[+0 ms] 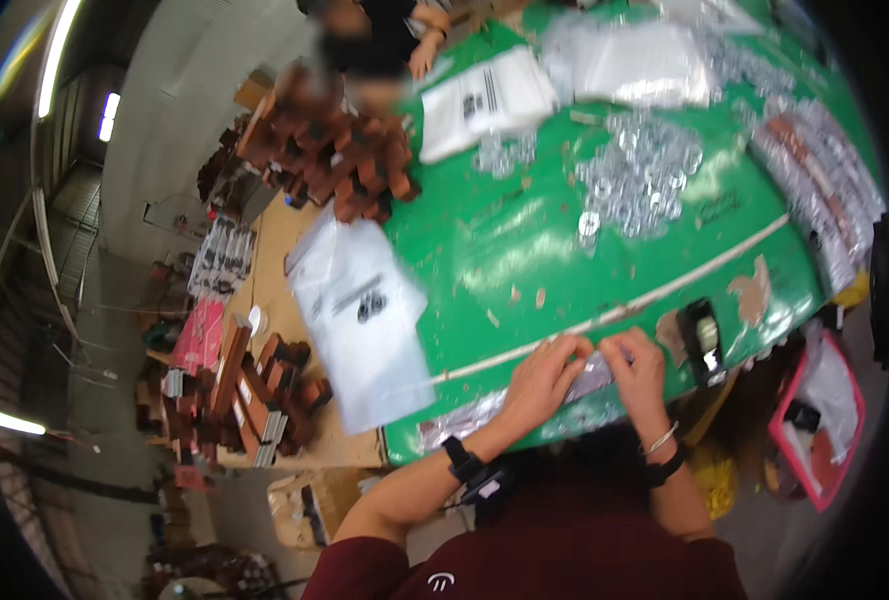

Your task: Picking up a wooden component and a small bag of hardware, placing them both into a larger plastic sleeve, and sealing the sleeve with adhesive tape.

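A long, narrow package in clear, shiny plastic (pixel 464 418) lies along the near edge of the green-covered table (pixel 494 270). My left hand (pixel 546 382) is closed on its upper edge, thumb and fingers pinched together. Close beside it, my right hand (pixel 634 368) pinches the same wrapping near its right end. What is inside the wrapping is hard to make out. Just right of my right hand is a black tool with a pale insert (pixel 704 340), its kind unclear, between torn brown paper pieces (pixel 751 292).
Small clear packets (pixel 639 175) are heaped farther back, near white printed bags (pixel 489 100). Printed plastic sheets (pixel 359 315) overhang the left edge. Reddish-brown wooden pieces (pixel 334 145) are stacked at far left. Wrapped bundles (pixel 819 185) lie at right. Another person's hand (pixel 426 52) shows at the back.
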{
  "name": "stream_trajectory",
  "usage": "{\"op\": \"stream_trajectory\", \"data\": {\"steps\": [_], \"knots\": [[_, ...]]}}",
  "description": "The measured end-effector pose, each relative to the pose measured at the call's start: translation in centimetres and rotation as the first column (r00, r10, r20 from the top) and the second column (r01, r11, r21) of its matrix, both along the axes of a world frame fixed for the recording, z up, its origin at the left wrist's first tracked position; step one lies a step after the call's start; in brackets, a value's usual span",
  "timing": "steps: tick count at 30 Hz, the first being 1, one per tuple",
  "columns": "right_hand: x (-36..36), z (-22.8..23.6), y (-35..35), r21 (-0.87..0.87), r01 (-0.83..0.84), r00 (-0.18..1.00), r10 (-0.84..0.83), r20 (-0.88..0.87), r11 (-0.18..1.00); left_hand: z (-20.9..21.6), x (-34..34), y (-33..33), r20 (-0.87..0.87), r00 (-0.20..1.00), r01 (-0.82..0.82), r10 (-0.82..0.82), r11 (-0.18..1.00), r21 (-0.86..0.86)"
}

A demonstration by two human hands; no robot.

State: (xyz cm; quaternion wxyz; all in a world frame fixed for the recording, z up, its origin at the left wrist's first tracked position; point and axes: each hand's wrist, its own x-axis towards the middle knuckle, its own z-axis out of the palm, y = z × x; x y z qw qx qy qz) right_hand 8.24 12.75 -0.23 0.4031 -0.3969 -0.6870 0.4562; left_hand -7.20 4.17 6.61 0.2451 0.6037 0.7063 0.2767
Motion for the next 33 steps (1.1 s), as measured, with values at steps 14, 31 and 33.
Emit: {"op": "stream_trajectory", "data": {"steps": [14,31,33], "knots": [[0.2,-0.4,0.4,-0.002,-0.016,0.998,0.016,0.057,1.000,-1.7,0.2,-0.2,0.006,1.000,0.015,-0.017,0.979,0.201],[1.2,-4.6,1.6,-0.081,-0.029,0.998,0.033,0.054,0.996,-1.0,0.0,-3.5,-0.607,0.773,0.309,-0.184,0.945,0.107],[2.0,-2.4,2.6,-0.084,-0.105,0.984,0.116,0.135,0.991,-1.1,0.7,-2.7,-0.496,0.848,0.271,-0.186,0.957,0.104]]}}
